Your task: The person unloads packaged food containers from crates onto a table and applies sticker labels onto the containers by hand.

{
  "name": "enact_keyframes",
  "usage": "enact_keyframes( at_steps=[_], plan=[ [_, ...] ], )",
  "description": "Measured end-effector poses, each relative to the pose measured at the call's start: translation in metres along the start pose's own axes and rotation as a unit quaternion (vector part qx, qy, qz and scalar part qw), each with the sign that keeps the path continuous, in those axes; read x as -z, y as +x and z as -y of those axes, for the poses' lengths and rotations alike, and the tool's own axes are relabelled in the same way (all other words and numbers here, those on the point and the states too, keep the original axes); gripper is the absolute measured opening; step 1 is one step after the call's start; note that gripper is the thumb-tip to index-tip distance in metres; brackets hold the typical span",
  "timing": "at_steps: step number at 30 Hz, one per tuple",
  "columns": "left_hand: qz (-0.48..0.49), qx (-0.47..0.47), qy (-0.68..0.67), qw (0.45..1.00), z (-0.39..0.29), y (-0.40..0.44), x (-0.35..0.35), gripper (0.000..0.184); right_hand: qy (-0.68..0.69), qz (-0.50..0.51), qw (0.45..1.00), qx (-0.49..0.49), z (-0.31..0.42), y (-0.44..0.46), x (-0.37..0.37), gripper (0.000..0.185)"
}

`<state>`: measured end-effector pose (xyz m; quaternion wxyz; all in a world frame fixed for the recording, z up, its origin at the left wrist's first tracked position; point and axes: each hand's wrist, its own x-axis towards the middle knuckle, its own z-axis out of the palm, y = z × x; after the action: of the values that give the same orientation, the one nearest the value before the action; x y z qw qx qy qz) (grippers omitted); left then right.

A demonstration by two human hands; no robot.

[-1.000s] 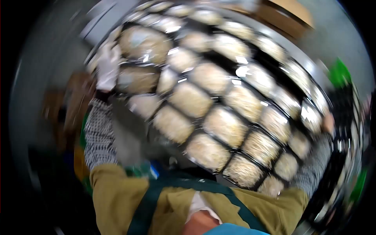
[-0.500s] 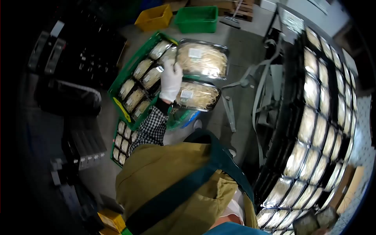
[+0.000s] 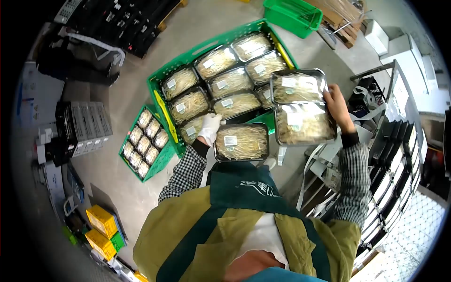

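Observation:
My left hand [image 3: 209,129], in a white glove, is closed at the left edge of a black tray pack [image 3: 242,142] with a clear lid and a white label. Pale thin strands like bean sprouts fill it. My bare right hand [image 3: 336,107] grips the right side of two such packs, an upper pack [image 3: 293,87] and a lower pack [image 3: 304,124], side by side; its fingertips are partly hidden. Beyond my left hand stands a green crate [image 3: 181,62] with rows of the same packs. The held packs overlap the crate's near right part.
A smaller green crate [image 3: 164,157] of packs stands on the floor at left. At right is a rack [image 3: 394,150] of stacked packs. A green tub [image 3: 293,19] and a wooden pallet [image 3: 345,35] are at the back. Yellow crates [image 3: 101,221] stand lower left.
My right hand has come into view at the right, on two packs. My gloved left hand is now lower, at the near pack's left edge. The view has shifted, showing more of the green crate.

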<state>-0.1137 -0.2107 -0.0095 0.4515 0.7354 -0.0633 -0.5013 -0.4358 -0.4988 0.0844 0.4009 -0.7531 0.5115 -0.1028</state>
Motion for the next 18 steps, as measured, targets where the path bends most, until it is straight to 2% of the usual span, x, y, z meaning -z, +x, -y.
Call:
enact_keyframes(
  at_steps=[2, 4, 5, 6, 8, 10, 11, 12, 13, 14, 15, 17, 18],
  plan=[
    [0.031, 0.054, 0.005, 0.998, 0.011, 0.001, 0.017, 0.021, -0.099, 0.071, 0.992, 0.039, 0.003, 0.044, -0.037, 0.039],
    [0.068, 0.051, 0.015, 0.996, 0.031, -0.001, 0.050, 0.019, -0.206, 0.149, 0.965, 0.060, -0.020, 0.079, -0.052, 0.037],
    [0.030, 0.050, 0.013, 0.998, 0.010, -0.021, 0.057, 0.020, -0.258, 0.186, 0.945, 0.071, -0.024, 0.091, -0.057, 0.036],
    [0.040, 0.022, -0.012, 0.999, 0.025, -0.018, 0.084, 0.025, -0.220, 0.212, 0.952, 0.008, 0.014, 0.084, -0.048, 0.036],
    [-0.060, 0.012, -0.029, 0.998, -0.032, -0.028, 0.111, 0.030, -0.204, 0.250, 0.946, 0.029, 0.030, 0.087, -0.046, 0.034],
    [-0.135, -0.060, 0.005, 0.989, -0.069, -0.004, 0.148, 0.028, -0.155, 0.298, 0.942, 0.011, 0.062, 0.087, -0.057, 0.038],
    [-0.125, -0.088, 0.010, 0.988, -0.081, 0.022, 0.173, 0.028, -0.134, 0.301, 0.944, 0.026, 0.090, 0.081, -0.072, 0.038],
    [-0.184, -0.102, 0.045, 0.977, -0.088, 0.057, 0.189, 0.031, -0.111, 0.300, 0.947, 0.036, 0.110, 0.076, -0.086, 0.038],
    [-0.202, -0.120, 0.095, 0.967, -0.089, 0.099, 0.213, 0.034, -0.032, 0.306, 0.945, 0.111, 0.094, 0.084, -0.119, 0.036],
    [-0.218, -0.137, 0.146, 0.955, -0.085, 0.135, 0.234, 0.038, -0.049, 0.319, 0.943, 0.076, 0.119, 0.080, -0.146, 0.035],
    [-0.258, -0.149, 0.194, 0.935, -0.086, 0.165, 0.241, 0.040, 0.010, 0.329, 0.944, 0.029, 0.148, 0.069, -0.171, 0.036],
    [-0.322, -0.147, 0.316, 0.880, -0.094, 0.176, 0.239, 0.044, 0.035, 0.278, 0.957, 0.070, 0.150, 0.074, -0.250, 0.035],
    [-0.345, -0.132, 0.390, 0.844, -0.107, 0.160, 0.228, 0.046, 0.086, 0.210, 0.969, 0.094, 0.157, 0.070, -0.284, 0.034]
  ],
)
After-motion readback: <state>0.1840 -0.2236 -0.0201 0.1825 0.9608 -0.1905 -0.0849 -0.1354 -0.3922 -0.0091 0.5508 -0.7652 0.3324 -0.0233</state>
